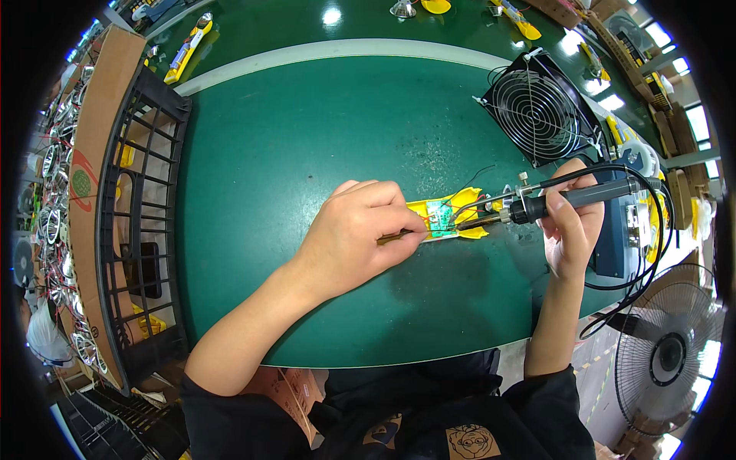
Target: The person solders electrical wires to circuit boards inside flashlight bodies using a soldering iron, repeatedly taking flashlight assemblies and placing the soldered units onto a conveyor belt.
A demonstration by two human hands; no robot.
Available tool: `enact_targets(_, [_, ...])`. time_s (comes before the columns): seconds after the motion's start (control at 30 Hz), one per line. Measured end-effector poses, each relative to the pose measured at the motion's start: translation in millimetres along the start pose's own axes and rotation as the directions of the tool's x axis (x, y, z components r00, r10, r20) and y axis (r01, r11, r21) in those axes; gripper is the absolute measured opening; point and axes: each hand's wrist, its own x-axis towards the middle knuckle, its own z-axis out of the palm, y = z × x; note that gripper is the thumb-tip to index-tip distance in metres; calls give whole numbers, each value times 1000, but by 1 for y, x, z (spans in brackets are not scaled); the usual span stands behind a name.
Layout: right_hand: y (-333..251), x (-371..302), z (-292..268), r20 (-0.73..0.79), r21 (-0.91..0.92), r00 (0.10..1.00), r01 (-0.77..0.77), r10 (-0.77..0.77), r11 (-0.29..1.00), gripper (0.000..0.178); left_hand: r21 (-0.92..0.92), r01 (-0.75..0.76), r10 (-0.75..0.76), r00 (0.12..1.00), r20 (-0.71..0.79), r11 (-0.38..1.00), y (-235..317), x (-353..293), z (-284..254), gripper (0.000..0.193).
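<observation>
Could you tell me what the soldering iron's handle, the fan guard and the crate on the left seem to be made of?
Soldering iron: handle looks like matte black plastic or rubber, with a bare metal tip. Fan guard: thin shiny wire rings, probably plated steel. Crate: black lattice, apparently moulded plastic, dull finish.

My left hand (356, 234) pinches a thin tool on the yellow part (448, 215) with a small green circuit board (439, 215). My right hand (571, 222) grips the soldering iron (563, 201), tip at the board. Green mat (322, 138); black fan (540, 111) behind.
</observation>
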Motion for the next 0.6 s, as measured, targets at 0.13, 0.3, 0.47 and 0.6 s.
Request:
enact_targets(0.13, [-1, 0, 2, -8, 16, 1000, -30, 30, 999, 15, 2, 1, -1, 1000, 2, 1000, -1, -1, 0, 9])
enact_targets(0.3, [-3, 0, 3, -66, -3, 993, -93, 93, 996, 13, -6, -11, 11, 1000, -5, 1000, 0, 0, 1, 9])
enact_targets(0.47, [0, 1, 2, -107, 41, 976, -185, 189, 982, 13, -2, 1, -1, 1000, -1, 1000, 0, -1, 1, 8])
enact_targets(0.6, [-4, 3, 0, -142, 63, 976, -158, 165, 985, 9, 11, -1, 1, 1000, -6, 1000, -1, 0, 0, 8])
